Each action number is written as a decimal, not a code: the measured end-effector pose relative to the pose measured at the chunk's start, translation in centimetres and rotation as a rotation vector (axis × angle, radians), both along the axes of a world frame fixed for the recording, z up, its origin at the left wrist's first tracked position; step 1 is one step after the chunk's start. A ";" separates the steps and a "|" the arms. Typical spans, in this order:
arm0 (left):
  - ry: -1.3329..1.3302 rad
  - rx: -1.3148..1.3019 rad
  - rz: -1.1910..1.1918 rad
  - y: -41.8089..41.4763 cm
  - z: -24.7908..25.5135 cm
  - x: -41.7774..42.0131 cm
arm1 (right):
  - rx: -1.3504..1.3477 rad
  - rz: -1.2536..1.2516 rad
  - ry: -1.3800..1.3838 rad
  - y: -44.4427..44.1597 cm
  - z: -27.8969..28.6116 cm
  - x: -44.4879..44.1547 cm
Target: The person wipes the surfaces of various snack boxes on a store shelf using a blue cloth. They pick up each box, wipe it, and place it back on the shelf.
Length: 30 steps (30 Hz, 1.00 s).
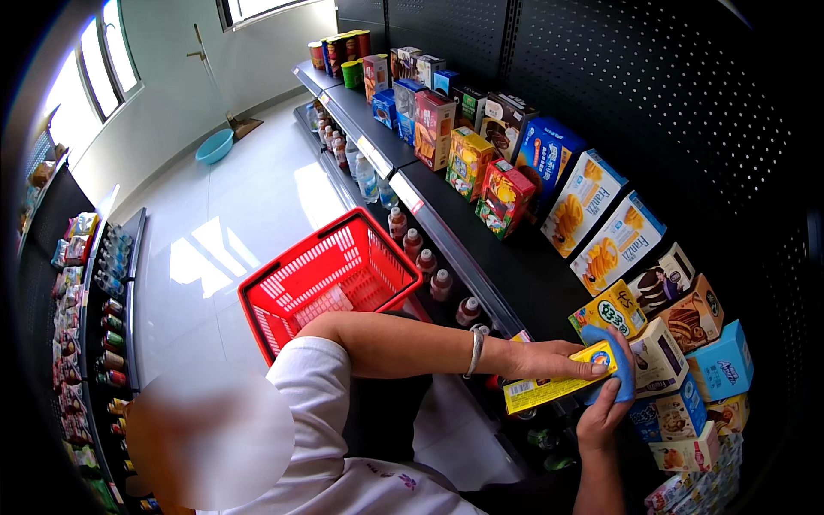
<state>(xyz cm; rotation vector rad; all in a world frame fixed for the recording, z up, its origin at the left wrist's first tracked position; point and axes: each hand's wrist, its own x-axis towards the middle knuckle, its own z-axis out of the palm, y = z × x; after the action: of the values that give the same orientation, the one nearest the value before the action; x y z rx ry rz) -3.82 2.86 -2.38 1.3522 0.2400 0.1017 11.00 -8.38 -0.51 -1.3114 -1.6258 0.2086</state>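
Note:
My left hand [553,359], a silver bracelet [475,351] at its wrist, grips a slim yellow box [544,388] with its thumb on the near face. The box is tilted, just off the front of the black shelf, and bears a barcode. My right hand [605,412] holds a folded blue cloth [618,364] against the right end of the box, its thumb in front and part of its fingers hidden behind the cloth. Right beside the hands stand a yellow biscuit box [608,312] and a cream Franzzi box [658,357].
A red plastic shopping basket [328,290], a pinkish packet [325,306] inside, sits left of my arm. Boxed snacks [505,199] line the black shelf [463,222]; bottles [441,283] stand lower down. Another stocked shelf [90,309] is at left. A blue basin [214,147] and dustpan [243,126] lie far off.

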 end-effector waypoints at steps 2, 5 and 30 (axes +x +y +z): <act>-0.051 -0.022 0.047 -0.1 -0.5 0.2 | 0.055 -0.026 -0.058 -0.3 0.2 -1.0; -0.093 -0.293 0.132 -0.2 0.6 0.3 | 0.180 -0.135 -0.334 -0.7 0.2 -2.1; -0.230 -0.806 0.239 1.8 2.0 -0.1 | 0.065 0.011 -0.351 0.6 -0.9 -1.0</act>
<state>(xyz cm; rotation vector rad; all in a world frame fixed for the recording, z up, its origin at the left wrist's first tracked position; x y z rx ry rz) -3.94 4.62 -0.39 0.5005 0.2134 0.3213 9.99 -7.77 -1.45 -1.3430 -1.9153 -0.0736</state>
